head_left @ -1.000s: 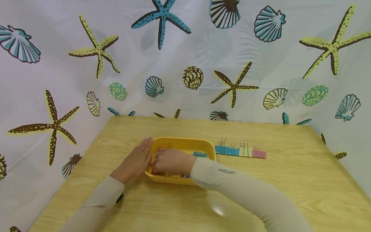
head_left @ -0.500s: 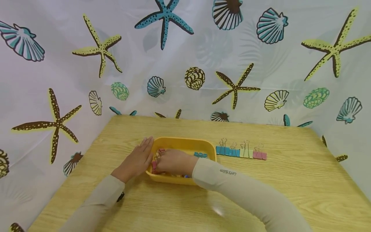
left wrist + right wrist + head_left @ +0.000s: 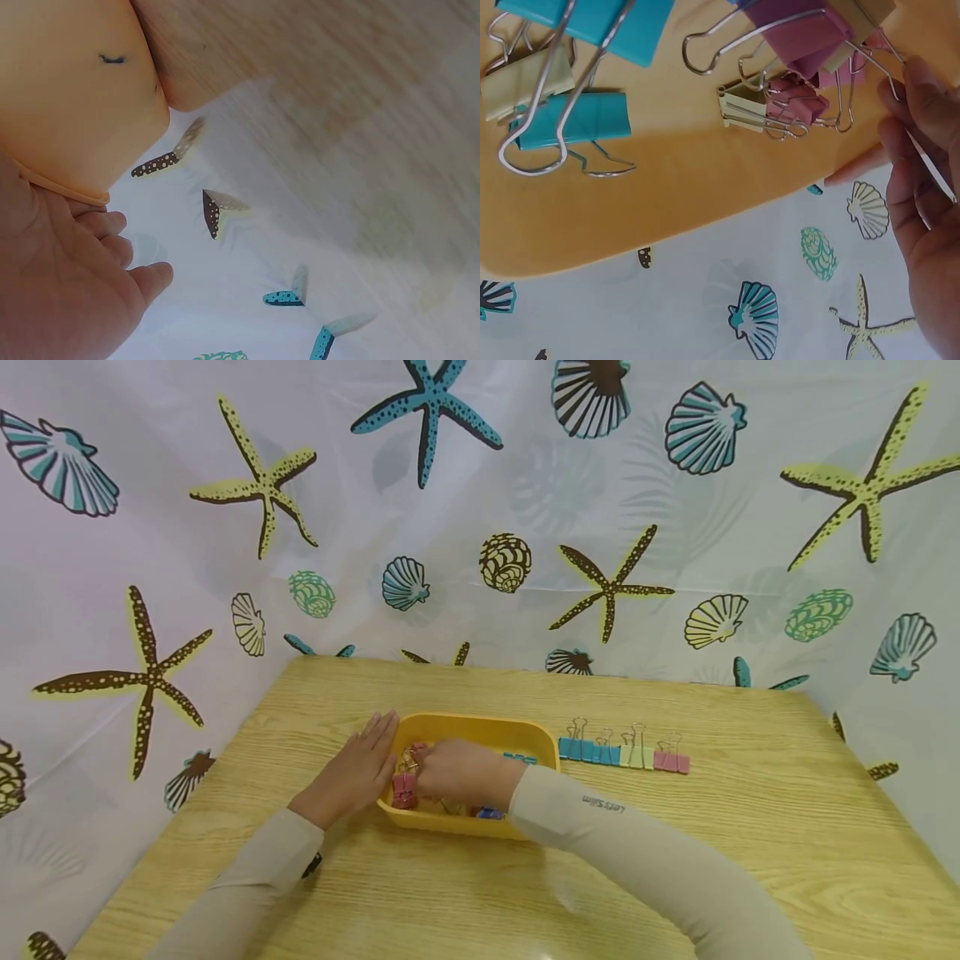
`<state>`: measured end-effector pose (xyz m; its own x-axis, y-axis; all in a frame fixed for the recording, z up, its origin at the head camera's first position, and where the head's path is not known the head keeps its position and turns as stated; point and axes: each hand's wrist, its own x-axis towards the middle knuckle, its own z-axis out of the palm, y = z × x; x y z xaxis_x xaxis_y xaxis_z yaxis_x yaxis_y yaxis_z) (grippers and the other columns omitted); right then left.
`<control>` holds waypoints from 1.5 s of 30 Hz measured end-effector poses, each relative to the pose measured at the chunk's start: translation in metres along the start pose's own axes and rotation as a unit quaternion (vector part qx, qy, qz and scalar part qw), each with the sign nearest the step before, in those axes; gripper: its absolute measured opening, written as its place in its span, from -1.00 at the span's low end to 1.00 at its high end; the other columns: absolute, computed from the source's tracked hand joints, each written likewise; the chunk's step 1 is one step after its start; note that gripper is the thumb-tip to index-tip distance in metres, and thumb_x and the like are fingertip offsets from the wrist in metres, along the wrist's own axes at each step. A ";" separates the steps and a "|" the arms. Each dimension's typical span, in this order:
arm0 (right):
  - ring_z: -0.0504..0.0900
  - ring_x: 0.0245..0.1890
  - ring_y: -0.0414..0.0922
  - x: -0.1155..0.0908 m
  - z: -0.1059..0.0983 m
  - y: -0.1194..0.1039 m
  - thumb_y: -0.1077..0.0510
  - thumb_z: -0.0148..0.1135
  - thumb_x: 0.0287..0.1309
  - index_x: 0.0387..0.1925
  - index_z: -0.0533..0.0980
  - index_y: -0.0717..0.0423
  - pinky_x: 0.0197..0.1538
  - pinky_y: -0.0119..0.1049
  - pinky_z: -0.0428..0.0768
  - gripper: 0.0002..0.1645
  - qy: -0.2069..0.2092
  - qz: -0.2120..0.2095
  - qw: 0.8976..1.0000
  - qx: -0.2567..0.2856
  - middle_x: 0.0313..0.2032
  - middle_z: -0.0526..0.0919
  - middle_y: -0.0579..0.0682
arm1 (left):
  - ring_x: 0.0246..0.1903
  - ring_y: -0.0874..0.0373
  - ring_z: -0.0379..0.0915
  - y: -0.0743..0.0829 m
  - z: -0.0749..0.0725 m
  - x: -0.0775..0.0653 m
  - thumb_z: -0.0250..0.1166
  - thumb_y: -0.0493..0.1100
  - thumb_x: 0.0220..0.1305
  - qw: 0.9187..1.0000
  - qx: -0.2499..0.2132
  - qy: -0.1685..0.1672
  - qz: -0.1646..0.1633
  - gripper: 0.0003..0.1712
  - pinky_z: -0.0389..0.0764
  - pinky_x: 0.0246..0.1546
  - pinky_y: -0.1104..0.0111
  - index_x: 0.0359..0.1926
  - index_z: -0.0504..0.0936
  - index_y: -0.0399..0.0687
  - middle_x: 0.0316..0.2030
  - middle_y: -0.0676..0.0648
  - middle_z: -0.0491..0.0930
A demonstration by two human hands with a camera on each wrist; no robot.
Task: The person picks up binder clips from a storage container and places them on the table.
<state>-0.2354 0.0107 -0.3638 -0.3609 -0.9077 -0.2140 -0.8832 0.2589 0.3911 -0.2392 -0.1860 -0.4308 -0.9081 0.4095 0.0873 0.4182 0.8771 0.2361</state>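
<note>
A yellow plastic tray (image 3: 480, 718) holds several binder clips. My left hand (image 3: 356, 777) rests against the tray's left side, fingers extended; the left wrist view shows its fingertips at the rim. Inside the tray, my right hand (image 3: 461, 772) pinches a wire handle between thumb and finger, as the right wrist view shows. The handle appears to belong to a yellow binder clip (image 3: 866, 19), partly cut off by the frame. Pink binder clips (image 3: 403, 789) lie at the tray's left end. Teal binder clips (image 3: 577, 120) lie at the other end, beside a cream binder clip (image 3: 525, 82).
To the right of the tray, a row of binder clips stands on the wooden table (image 3: 675, 860): blue clips (image 3: 588, 751), a pale yellow clip (image 3: 637, 757) and a pink clip (image 3: 671, 762). A patterned curtain (image 3: 450, 527) rises behind and beside the table.
My right hand has shifted a little to the right, away from the tray's left end, uncovering more pink binder clips. The left hand stays against the tray.
</note>
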 end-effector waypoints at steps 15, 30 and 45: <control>0.57 -0.27 -0.28 -0.022 -0.008 0.024 0.05 0.25 0.14 -0.22 0.73 -0.09 -0.14 -0.49 0.55 -0.79 0.093 0.035 0.987 0.125 -0.25 0.73 -0.25 | 0.46 -0.18 -0.27 0.000 0.001 0.000 -0.14 -0.08 0.52 1.000 0.000 -0.003 -0.004 -0.31 0.01 0.35 -0.15 0.47 -0.10 -0.35 0.48 -0.26 -0.10; 0.54 -0.31 -0.20 -0.059 -0.018 0.054 0.22 0.27 0.18 -0.33 0.70 -0.03 -0.15 -0.45 0.56 -0.88 0.248 0.055 0.957 0.138 -0.34 0.72 -0.17 | 0.46 -0.20 -0.28 -0.001 0.000 -0.001 -0.17 -0.08 0.53 1.000 -0.005 -0.001 0.004 -0.32 0.00 0.36 -0.15 0.47 -0.11 -0.35 0.48 -0.27 -0.12; 0.56 -0.34 -0.12 -0.140 0.007 0.085 0.26 0.33 0.11 -0.33 0.68 0.14 -0.24 -0.30 0.57 -0.93 0.380 0.180 0.891 0.172 -0.36 0.70 -0.04 | 0.47 -0.17 -0.31 0.000 0.002 0.001 -0.19 -0.06 0.53 1.000 -0.007 -0.008 -0.007 -0.31 -0.04 0.37 -0.13 0.49 -0.15 -0.31 0.49 -0.24 -0.16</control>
<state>-0.2621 0.1621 -0.3069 -0.4489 -0.6726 0.5883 -0.8375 0.5462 -0.0146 -0.2400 -0.1854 -0.4324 -0.9136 0.4008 0.0679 0.4045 0.8796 0.2504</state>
